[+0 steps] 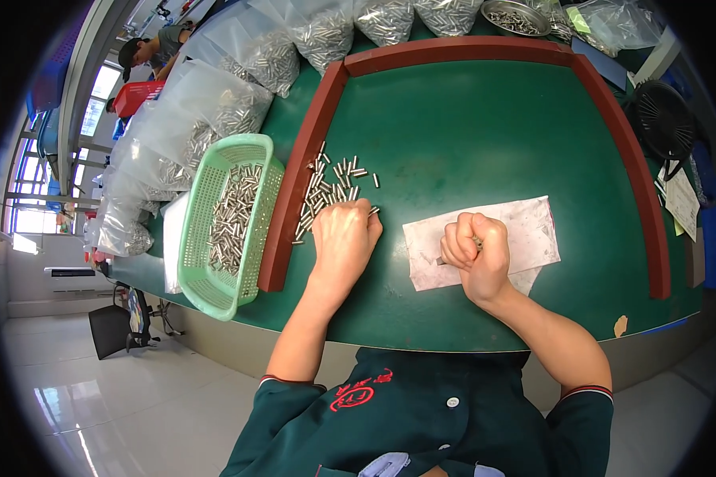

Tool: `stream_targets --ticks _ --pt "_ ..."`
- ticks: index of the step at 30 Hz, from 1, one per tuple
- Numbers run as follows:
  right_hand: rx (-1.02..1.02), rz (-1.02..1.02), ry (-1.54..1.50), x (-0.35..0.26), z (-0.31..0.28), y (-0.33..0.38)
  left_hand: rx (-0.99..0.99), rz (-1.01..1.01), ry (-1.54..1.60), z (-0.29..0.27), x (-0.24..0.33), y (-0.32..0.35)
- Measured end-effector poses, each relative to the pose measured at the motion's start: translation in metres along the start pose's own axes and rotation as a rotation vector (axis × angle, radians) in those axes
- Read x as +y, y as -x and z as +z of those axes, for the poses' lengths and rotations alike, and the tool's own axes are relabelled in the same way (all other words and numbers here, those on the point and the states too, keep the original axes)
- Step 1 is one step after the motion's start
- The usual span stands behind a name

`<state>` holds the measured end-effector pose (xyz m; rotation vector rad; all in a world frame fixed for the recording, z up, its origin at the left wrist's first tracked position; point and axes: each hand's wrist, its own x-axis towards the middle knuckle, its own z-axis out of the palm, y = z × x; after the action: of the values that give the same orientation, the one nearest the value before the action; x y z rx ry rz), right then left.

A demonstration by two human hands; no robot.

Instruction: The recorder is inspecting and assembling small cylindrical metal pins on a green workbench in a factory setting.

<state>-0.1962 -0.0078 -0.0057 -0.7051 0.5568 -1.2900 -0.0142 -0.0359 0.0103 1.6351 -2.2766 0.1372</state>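
A loose pile of small silvery metal pins [318, 193] lies on the green table, beside the red wooden rail. My left hand [343, 238] is closed at the near edge of this pile, knuckles up. A pin's end shows by its thumb and forefinger; the other fingertips are hidden. Further right, my right hand [479, 250] is curled into a fist above a stained white cloth [525, 226]. Small metal ends show in the fist and at its left side, so it holds pins; how many is hidden.
A green plastic basket [194, 262] of pins stands left of the red rail [453, 52]. Clear bags [322, 40] of metal parts line the far and left edges. A metal bowl [517, 17] and a black fan [662, 119] sit far right. A person [167, 48] works at far left.
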Motion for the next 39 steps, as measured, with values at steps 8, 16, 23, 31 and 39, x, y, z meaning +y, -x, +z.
stream_targets --ticks 8,16,23,31,39 --pt "0.004 0.004 0.012 -0.001 0.001 0.000 0.043 -0.043 0.338 0.001 -0.004 0.003" --pt "-0.003 0.021 -0.031 -0.003 0.001 0.000 0.085 -0.072 0.811 0.005 0.003 0.025" --pt "0.002 0.015 -0.035 -0.003 0.002 0.002 0.055 -0.074 0.870 0.005 0.005 0.029" --pt "0.018 0.010 -0.031 -0.001 0.000 0.002 -0.416 -0.206 0.811 -0.018 0.028 0.031" --pt "0.012 0.024 -0.035 0.000 0.000 0.000 -0.482 -0.223 0.642 -0.023 0.048 0.028"
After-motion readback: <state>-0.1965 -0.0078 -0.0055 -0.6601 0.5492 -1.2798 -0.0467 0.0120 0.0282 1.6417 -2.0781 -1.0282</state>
